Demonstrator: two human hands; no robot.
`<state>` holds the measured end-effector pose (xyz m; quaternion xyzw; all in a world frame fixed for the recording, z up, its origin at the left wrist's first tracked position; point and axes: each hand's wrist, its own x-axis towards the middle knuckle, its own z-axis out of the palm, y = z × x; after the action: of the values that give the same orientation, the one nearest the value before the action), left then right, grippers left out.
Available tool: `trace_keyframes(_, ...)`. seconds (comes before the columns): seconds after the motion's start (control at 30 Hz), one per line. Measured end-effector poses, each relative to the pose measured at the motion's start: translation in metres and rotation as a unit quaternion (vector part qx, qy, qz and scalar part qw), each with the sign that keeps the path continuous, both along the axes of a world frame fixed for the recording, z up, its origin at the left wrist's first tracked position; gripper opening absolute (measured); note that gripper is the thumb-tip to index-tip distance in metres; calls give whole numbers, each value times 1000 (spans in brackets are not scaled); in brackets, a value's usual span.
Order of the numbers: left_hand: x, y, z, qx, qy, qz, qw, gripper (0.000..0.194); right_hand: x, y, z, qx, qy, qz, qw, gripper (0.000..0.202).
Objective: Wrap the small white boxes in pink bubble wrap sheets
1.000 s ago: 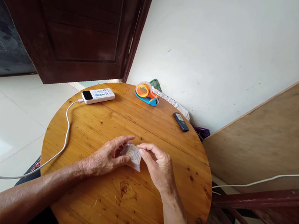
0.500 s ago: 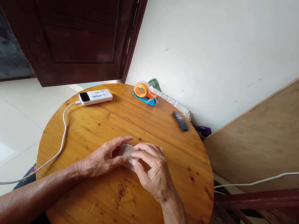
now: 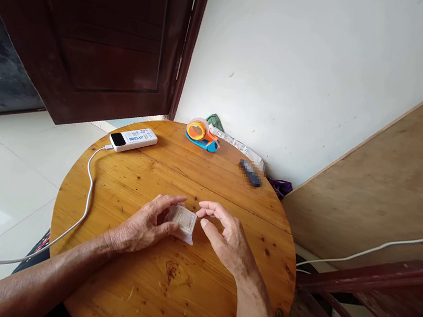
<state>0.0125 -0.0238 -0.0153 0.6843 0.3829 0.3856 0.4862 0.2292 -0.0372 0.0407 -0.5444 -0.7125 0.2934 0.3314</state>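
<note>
A small pale box (image 3: pixel 185 220) wrapped in clear plastic lies on the round wooden table (image 3: pixel 124 182), with print on its top that is too small to read. My left hand (image 3: pixel 152 221) grips its left side, thumb along the near edge and fingers round the far one. Just to the right, my right hand (image 3: pixel 224 232) hovers apart from the box, its thumb and fingers parted and nothing held between them.
At the back left is a white power bank (image 3: pixel 135 139) with a white cable (image 3: pixel 91 177) trailing off the table. An orange and blue tape dispenser (image 3: pixel 203 135) stands at the far edge. A dark blurred object (image 3: pixel 251 173) lies right of it, near the wall.
My right hand has come off the wrapped box and moved a little right, uncovering its top. My left hand stays on the box. The camera view has shifted slightly.
</note>
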Motion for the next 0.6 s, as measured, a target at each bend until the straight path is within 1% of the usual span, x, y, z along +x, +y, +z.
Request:
trace_keyframes(0.1,0,1,0,6,9,-3,1000,54,-4,0,-2,7,3,-4,1000,24)
trace_keyframes(0.23,-1,1,1,14,13,-5,1000,54,-6,1,-7,0,29,-37,999,25)
trace_keyframes(0.33,-1,0,1,13,16,-2,1000,54,-6,2,-10,-14,60,-37,997,26)
trace_keyframes(0.47,0,-1,0,2,3,-8,1000,57,-4,5,-13,-13,113,-48,992,25)
trace_keyframes(0.6,0,-2,1,-10,-19,-20,1000,64,-5,7,-15,-19,116,-38,992,24)
